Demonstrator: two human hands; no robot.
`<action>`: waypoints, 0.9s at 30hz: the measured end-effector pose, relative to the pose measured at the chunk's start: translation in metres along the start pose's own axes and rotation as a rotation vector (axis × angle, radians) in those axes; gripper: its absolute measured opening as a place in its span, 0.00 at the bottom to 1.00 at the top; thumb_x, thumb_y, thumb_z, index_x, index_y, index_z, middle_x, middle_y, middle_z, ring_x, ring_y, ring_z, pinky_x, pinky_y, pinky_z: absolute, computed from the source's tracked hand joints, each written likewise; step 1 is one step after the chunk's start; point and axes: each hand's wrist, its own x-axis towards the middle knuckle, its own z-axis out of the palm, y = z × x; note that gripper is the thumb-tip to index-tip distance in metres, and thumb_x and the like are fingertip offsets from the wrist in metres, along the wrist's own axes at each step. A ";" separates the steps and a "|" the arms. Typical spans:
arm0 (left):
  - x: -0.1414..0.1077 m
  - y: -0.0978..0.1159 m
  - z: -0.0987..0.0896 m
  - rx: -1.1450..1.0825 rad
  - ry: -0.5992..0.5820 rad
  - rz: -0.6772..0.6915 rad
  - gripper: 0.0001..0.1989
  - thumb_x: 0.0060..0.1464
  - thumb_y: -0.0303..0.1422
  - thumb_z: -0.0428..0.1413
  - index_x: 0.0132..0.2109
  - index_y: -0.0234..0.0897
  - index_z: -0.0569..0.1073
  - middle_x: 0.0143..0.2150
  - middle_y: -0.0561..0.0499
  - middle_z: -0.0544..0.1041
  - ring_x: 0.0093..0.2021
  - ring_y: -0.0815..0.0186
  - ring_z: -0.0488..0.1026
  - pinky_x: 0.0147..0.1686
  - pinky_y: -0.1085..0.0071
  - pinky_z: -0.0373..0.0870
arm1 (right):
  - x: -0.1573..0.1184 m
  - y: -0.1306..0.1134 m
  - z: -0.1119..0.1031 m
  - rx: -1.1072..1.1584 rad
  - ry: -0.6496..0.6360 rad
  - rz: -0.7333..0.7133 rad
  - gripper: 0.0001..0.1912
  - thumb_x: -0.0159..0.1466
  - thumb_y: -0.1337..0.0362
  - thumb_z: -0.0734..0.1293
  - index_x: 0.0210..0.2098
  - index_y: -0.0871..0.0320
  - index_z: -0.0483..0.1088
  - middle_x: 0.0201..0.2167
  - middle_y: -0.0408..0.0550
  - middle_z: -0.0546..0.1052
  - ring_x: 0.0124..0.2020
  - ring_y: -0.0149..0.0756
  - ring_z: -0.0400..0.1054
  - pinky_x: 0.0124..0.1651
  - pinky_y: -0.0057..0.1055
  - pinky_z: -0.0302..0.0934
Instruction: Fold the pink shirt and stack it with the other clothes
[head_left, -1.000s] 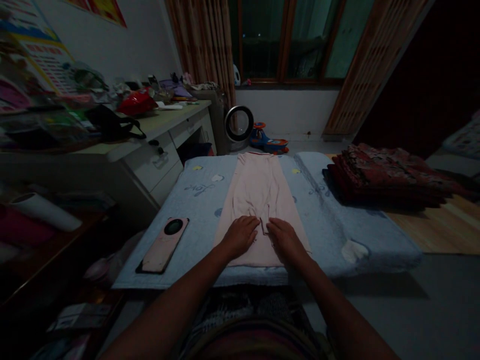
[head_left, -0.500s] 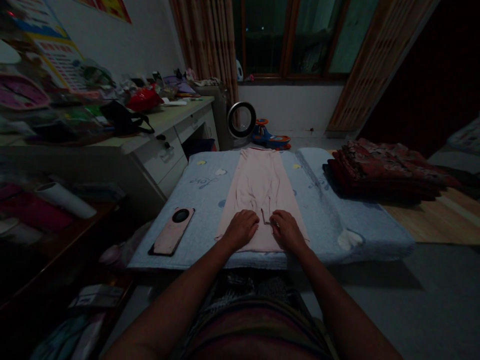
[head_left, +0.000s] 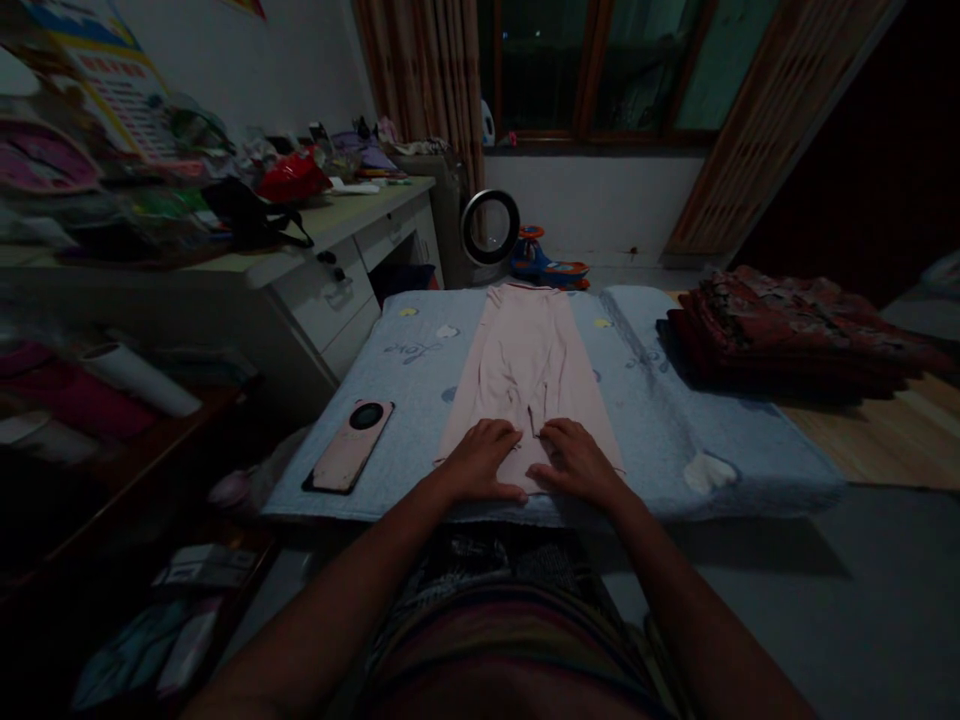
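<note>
A pale pink garment (head_left: 523, 340) lies lengthwise on a light blue padded cover (head_left: 420, 370), narrower at the far end and creased near its middle. Both hands rest on its near part. My left hand (head_left: 484, 462) lies palm down on the left half, thumb stretched out towards the middle. On the right half my right hand (head_left: 576, 458) is also palm down, its thumb apart from the fingers. A short dark line shows on the cloth between the fingertips. Neither hand has cloth pinched in it.
A pink phone (head_left: 349, 447) lies on the cover at left. Folded dark red cloths (head_left: 802, 335) are stacked at right. A cluttered desk (head_left: 390, 205) stands at back left. Beyond the cover are a round fan (head_left: 490, 228) and a blue ride-on toy (head_left: 547, 266).
Both thumbs have spread away from the fingers, and the hands now lie flatter on the garment. The whole view has shifted slightly.
</note>
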 end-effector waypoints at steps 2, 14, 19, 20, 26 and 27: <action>0.001 0.002 -0.005 0.013 -0.036 -0.004 0.50 0.41 0.61 0.60 0.64 0.35 0.61 0.59 0.38 0.65 0.58 0.48 0.61 0.58 0.54 0.60 | -0.004 -0.003 -0.002 -0.017 -0.055 -0.011 0.39 0.54 0.43 0.71 0.56 0.62 0.66 0.58 0.63 0.66 0.59 0.52 0.60 0.60 0.46 0.55; 0.003 0.010 -0.014 0.001 0.012 -0.013 0.21 0.54 0.38 0.57 0.54 0.37 0.69 0.52 0.43 0.74 0.53 0.54 0.67 0.54 0.58 0.64 | -0.006 -0.014 -0.009 -0.061 -0.152 0.021 0.23 0.57 0.58 0.72 0.50 0.59 0.71 0.61 0.62 0.64 0.63 0.52 0.57 0.60 0.47 0.56; 0.003 0.012 -0.012 0.001 0.025 -0.067 0.12 0.58 0.34 0.54 0.49 0.37 0.72 0.48 0.44 0.76 0.52 0.56 0.70 0.52 0.60 0.66 | -0.003 -0.014 -0.010 -0.061 -0.144 0.025 0.15 0.61 0.63 0.69 0.47 0.59 0.72 0.59 0.60 0.67 0.61 0.48 0.61 0.59 0.44 0.57; 0.002 0.012 -0.012 0.001 0.020 -0.063 0.12 0.58 0.34 0.54 0.48 0.38 0.71 0.48 0.44 0.76 0.52 0.56 0.70 0.52 0.59 0.66 | -0.003 -0.014 -0.010 -0.062 -0.141 0.023 0.14 0.61 0.63 0.69 0.47 0.58 0.72 0.59 0.60 0.67 0.60 0.48 0.61 0.58 0.44 0.58; -0.007 0.009 -0.012 -0.041 -0.037 0.038 0.20 0.48 0.29 0.58 0.51 0.38 0.68 0.55 0.44 0.71 0.59 0.53 0.65 0.58 0.56 0.63 | -0.011 -0.014 -0.008 -0.069 -0.161 -0.023 0.28 0.54 0.52 0.74 0.50 0.58 0.70 0.64 0.63 0.60 0.65 0.57 0.53 0.60 0.52 0.53; -0.008 0.008 -0.012 -0.055 -0.051 0.041 0.24 0.46 0.26 0.58 0.52 0.38 0.67 0.58 0.43 0.70 0.61 0.53 0.64 0.59 0.56 0.63 | -0.012 -0.014 -0.008 -0.078 -0.171 -0.024 0.30 0.53 0.51 0.75 0.50 0.58 0.69 0.64 0.64 0.60 0.66 0.58 0.52 0.60 0.54 0.52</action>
